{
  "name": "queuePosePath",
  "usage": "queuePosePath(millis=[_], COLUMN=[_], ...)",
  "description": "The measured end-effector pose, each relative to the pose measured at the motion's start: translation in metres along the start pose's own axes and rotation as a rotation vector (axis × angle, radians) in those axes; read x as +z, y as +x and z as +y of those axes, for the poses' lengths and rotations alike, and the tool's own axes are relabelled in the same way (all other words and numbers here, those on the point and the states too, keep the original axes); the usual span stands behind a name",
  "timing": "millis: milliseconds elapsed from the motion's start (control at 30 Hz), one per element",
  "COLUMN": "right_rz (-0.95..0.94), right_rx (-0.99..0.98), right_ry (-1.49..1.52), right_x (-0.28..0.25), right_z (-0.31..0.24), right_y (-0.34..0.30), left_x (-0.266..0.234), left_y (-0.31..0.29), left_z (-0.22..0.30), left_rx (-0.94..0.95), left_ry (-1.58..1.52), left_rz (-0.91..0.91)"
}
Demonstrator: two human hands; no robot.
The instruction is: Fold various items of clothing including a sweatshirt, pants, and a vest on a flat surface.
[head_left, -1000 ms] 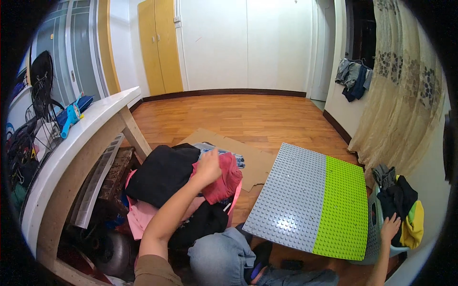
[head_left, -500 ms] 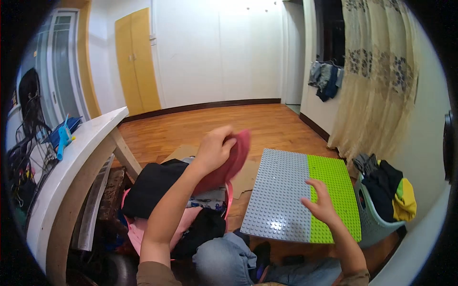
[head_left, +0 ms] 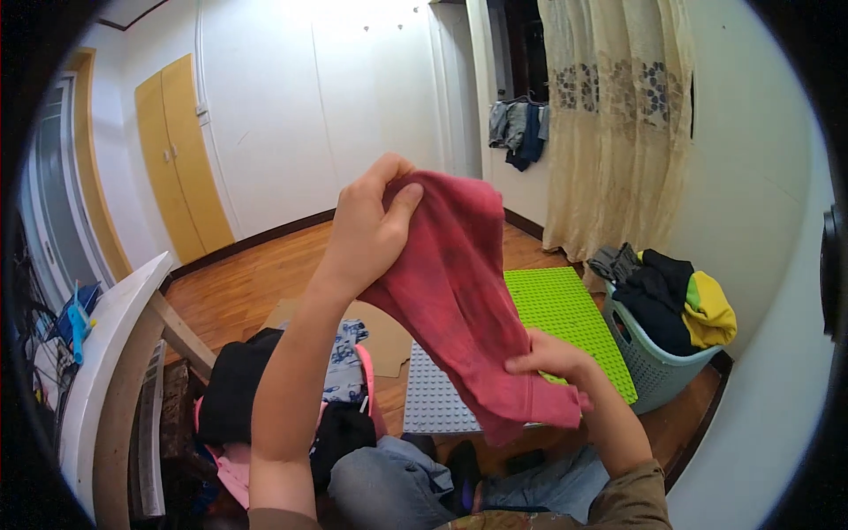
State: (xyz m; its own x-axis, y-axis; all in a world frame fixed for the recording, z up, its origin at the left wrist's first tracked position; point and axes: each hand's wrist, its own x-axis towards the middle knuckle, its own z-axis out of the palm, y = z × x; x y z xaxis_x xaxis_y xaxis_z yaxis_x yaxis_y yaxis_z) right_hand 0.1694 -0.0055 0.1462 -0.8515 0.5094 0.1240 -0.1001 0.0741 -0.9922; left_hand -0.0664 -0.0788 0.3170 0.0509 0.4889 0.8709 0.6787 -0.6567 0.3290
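Observation:
A dusky red garment [head_left: 455, 283] with a ribbed cuff hangs stretched between my two hands; its exact kind does not show. My left hand [head_left: 367, 225] is closed on its upper end, thumb pressed on the cloth. Lower and to the right, my right hand [head_left: 555, 355] grips it near the cuff. Behind and under the cloth is a studded building-block tabletop, grey on the left and green [head_left: 565, 309] on the right, partly hidden. To the left, beside my left forearm, a pink-rimmed container [head_left: 367, 367] holds black, pink and patterned blue-white clothes.
A light blue basket [head_left: 658, 371] heaped with black, grey and yellow clothes stands on the right by the wall. On the left is a white table [head_left: 115, 322] with cables and a blue tool. A patterned curtain [head_left: 618, 132] and small hanging clothes are farther back.
The red garment has come up out of the pink-rimmed container, to the right, over the studded tabletop. My right hand, open and bare before, has taken hold of its lower end. The view has turned right.

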Motion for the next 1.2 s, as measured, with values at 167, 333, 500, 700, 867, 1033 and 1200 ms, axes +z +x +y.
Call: queuePosePath(millis=[167,333,500,700,867,1033,1200], right_rz=[0.273,0.547,0.600,0.472,0.614,0.755,0.909], right_rx=[0.129,0.327,0.299,-0.098,-0.146,-0.330,-0.252], right_ry=[0.333,0.309,0.546,0.597,0.044,-0.457,-0.269], right_x=[-0.032,-0.065,-0.047,-0.029,-0.005,0.006,-0.039], right_z=[0.022,0.076,0.105,0.100,0.093,0.088,0.099], right_y=[-0.040,-0.050,-0.047,-0.054,-0.051,-0.047,-0.054], left_x=[0.050,0.127,0.180,0.180,0.181,0.176,0.166], left_y=[-0.010,-0.062,-0.155,-0.178,-0.188,-0.177,-0.152], left_z=[-0.066,-0.103,-0.055,-0.029,-0.032,-0.023,-0.045], left_rx=[-0.156,-0.061,-0.233,-0.435,-0.437,-0.611,-0.701], left_ry=[0.279,0.209,-0.299,-0.258,-0.455,-0.624,-0.508], left_rz=[-0.014,-0.370,-1.070,-0.833,-0.669,-0.643,-0.514])
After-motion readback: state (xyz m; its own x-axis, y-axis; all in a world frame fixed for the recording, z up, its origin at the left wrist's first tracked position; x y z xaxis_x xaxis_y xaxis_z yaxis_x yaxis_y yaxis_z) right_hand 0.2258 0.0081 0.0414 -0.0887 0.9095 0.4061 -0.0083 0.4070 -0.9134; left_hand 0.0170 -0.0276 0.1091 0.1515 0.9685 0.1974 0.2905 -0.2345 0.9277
